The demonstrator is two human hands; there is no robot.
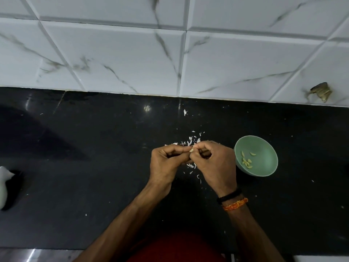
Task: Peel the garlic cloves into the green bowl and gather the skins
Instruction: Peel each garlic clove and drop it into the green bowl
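Observation:
Both hands meet over the black counter (94, 167). My left hand (166, 163) and my right hand (215, 163) pinch one small pale garlic clove (191, 150) between their fingertips. Most of the clove is hidden by the fingers. Just right of my right hand stands the green bowl (264, 146), with several peeled cloves (247, 162) lying in its bottom. White garlic skins (192, 139) are scattered on the counter behind and beneath the hands, and one loose flake (185, 112) lies nearer the wall.
A white marbled tile wall (170, 53) rises at the back of the counter. A white object (3, 184) sits at the far left edge. A brownish patch (321, 93) marks the wall at right. Two bands circle my right wrist (232, 200).

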